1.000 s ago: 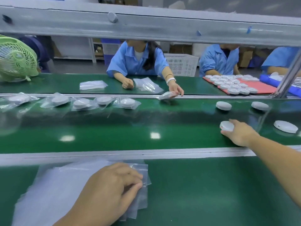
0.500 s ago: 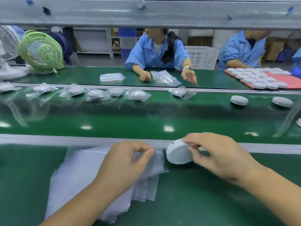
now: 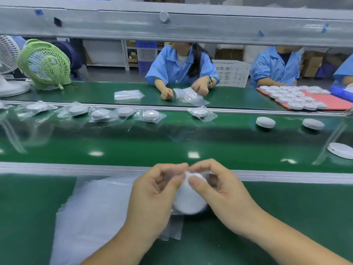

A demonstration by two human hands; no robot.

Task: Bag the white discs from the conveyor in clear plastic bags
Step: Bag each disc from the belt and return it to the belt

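A white disc (image 3: 188,202) sits between my two hands over the near green bench. My right hand (image 3: 217,192) grips it with thumb and curled fingers. My left hand (image 3: 152,196) pinches the mouth of a clear plastic bag (image 3: 172,226) against the disc's left side; how far the disc is inside the bag I cannot tell. Beneath my left hand lies a stack of clear bags (image 3: 91,213). Loose white discs (image 3: 265,122) (image 3: 313,123) (image 3: 342,150) lie on the conveyor belt (image 3: 172,142) at the right.
Several bagged discs (image 3: 150,115) line the belt's far side. Two people in blue coats (image 3: 181,67) sit opposite, one handling bags (image 3: 189,96). A red tray (image 3: 332,101) holds several discs. A green fan (image 3: 44,64) stands at far left. A grey rail (image 3: 172,22) crosses overhead.
My right hand brought the disc from the belt's edge in to my left hand. My left hand lifted off the stack and now pinches a bag open at the disc.
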